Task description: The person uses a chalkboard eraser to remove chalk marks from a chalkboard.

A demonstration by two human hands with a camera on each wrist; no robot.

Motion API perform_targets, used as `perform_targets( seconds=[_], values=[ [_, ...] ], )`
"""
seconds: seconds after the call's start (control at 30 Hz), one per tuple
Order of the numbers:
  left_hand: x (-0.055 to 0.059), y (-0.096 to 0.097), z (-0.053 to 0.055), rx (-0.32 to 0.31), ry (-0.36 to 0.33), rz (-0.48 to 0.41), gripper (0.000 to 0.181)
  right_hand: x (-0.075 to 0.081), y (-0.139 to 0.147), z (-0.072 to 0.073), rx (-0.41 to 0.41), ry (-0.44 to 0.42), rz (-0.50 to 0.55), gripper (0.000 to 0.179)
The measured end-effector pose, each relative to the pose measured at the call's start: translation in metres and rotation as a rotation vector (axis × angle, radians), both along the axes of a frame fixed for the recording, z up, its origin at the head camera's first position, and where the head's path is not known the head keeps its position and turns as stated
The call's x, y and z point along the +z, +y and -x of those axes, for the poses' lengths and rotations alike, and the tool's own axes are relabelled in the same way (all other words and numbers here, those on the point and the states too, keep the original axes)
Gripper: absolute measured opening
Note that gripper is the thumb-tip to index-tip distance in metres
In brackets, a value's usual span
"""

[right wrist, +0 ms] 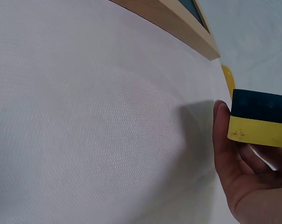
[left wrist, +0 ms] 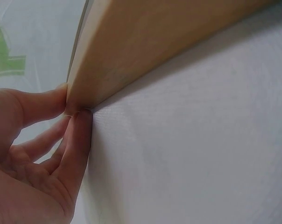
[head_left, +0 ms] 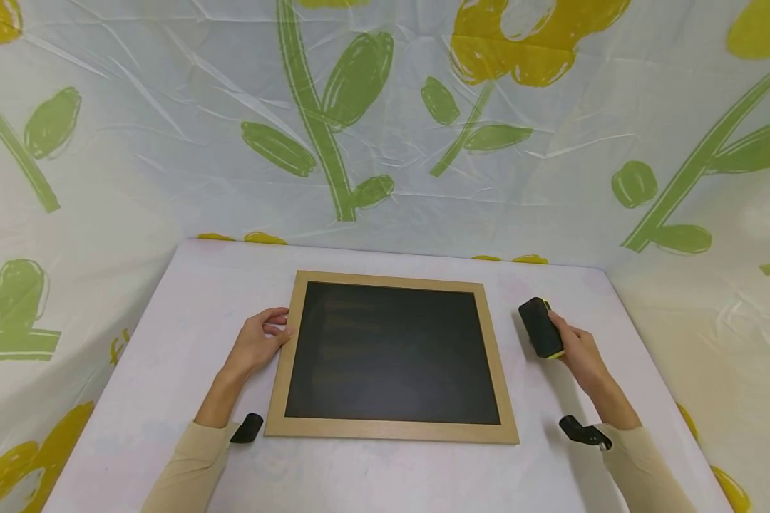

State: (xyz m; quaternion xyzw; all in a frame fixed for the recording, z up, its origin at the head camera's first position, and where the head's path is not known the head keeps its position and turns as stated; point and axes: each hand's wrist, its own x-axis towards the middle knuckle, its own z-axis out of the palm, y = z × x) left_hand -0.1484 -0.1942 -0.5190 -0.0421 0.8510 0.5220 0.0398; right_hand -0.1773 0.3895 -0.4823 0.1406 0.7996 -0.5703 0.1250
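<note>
A chalkboard with a black surface and a light wooden frame lies flat on the white-covered table; faint smears show at its upper left. At the frame's left side, my left hand holds the edge. In the left wrist view the thumb touches the wooden edge, and a finger reaches its lower side by the cloth. To the right of the board, my right hand grips a black and yellow board eraser, raised above the table. The right wrist view shows the eraser's yellow layer below its dark layer.
A white cloth with green stems and yellow flowers hangs behind and beside the table. Black wrist-worn devices sit at the left sleeve and the right sleeve.
</note>
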Motion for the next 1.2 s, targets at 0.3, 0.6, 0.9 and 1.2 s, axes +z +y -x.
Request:
perform_targets(
  seconds=[0.3,0.6,0.9,1.2],
  values=[
    [-0.001,0.0,0.001,-0.002,0.006,0.004,0.045,-0.001,0.011,0.003,0.062,0.015,0.255,0.082],
    [-0.001,0.001,0.002,-0.003,-0.004,0.012,0.046,0.0,0.021,0.006,0.085,-0.068,0.439,0.079],
    [-0.003,0.0,0.001,0.001,0.007,0.006,0.045,0.001,0.022,0.009,-0.029,-0.124,0.392,0.096],
    [-0.002,-0.001,0.002,-0.001,0.016,0.019,0.045,-0.002,0.013,0.008,0.068,-0.066,-0.29,0.104]
  ],
)
